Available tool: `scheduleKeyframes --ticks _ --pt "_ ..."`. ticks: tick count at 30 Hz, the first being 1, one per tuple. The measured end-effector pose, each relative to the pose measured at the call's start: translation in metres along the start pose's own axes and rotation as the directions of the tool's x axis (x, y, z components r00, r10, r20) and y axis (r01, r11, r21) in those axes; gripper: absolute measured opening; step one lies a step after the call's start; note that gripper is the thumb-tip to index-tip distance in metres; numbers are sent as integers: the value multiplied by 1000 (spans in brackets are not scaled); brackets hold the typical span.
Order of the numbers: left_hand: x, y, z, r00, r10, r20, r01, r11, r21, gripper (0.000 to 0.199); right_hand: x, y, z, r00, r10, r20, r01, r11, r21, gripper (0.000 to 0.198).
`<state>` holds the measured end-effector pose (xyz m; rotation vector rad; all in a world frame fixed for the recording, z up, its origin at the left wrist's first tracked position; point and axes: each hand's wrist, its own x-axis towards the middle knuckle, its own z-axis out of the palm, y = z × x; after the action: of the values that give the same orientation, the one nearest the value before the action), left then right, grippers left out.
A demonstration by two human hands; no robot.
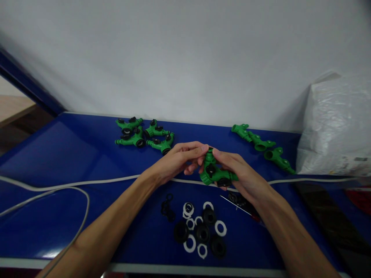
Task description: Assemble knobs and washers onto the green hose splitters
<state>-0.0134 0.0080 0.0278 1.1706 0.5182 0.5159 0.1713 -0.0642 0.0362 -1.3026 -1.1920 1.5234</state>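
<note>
Above the middle of the blue table, both hands meet at a green Y-shaped hose splitter [216,173] with black valve knobs. My right hand [236,164] is closed around one arm of the splitter, its thumb pressed near the tip of the other outlet. From the left side, my left hand [188,156] pinches at that same outlet's end, thumb and forefinger together. Something thin and dark shows at the outlet's tip, too small to make out. On the table below lie black rings [202,233], white ring washers [189,243] and small black O-rings [165,207].
Several green splitters with black knobs [131,139] lie at the back left. Green splitter bodies without knobs [261,143] lie back right, beside a plastic-wrapped package [336,127]. A white cable [87,182] crosses the table. A thin metal-shafted tool [237,205] lies near my right forearm.
</note>
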Motion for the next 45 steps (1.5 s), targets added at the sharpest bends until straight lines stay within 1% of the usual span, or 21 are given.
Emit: scheduleKeyframes --ticks 8,13,17,21,26,30,33,38,42,45 --pt "2 -6 -3 999 -32 2 32 996 -85 36 0 -1 -1 1000 -8 19 7 999 35 49" --pt "2 -7 -2 999 -35 -21 32 987 -157 27 1 1 -1 999 -14 43 12 998 61 49" --pt "3 -9 -2 1000 -20 -8 18 983 -184 28 1 2 -3 998 -29 49 26 997 66 44" --pt "4 -10 0 999 -21 -40 13 982 -190 27 1 2 -3 998 -26 53 23 999 48 44" --pt "4 -9 2 998 -28 -55 16 978 -206 25 1 3 -3 1000 -16 22 15 1000 26 41" --pt "4 -5 4 996 -58 -63 45 980 -192 30 1 4 -3 1000 -2 16 1 1000 25 42" --pt "4 -3 5 994 -81 -71 66 979 -193 31 3 4 -4 1000 -6 14 5 999 39 41" --pt "3 -2 5 995 -80 -56 67 978 -197 33 1 4 -4 999 -29 41 27 998 49 35" --pt "3 -2 5 992 -117 -53 106 980 -166 34 -2 3 -3 998 -41 48 40 999 31 33" --pt "3 -3 6 990 -110 -84 98 987 -129 33 -1 3 -4 997 -59 39 58 998 25 33"
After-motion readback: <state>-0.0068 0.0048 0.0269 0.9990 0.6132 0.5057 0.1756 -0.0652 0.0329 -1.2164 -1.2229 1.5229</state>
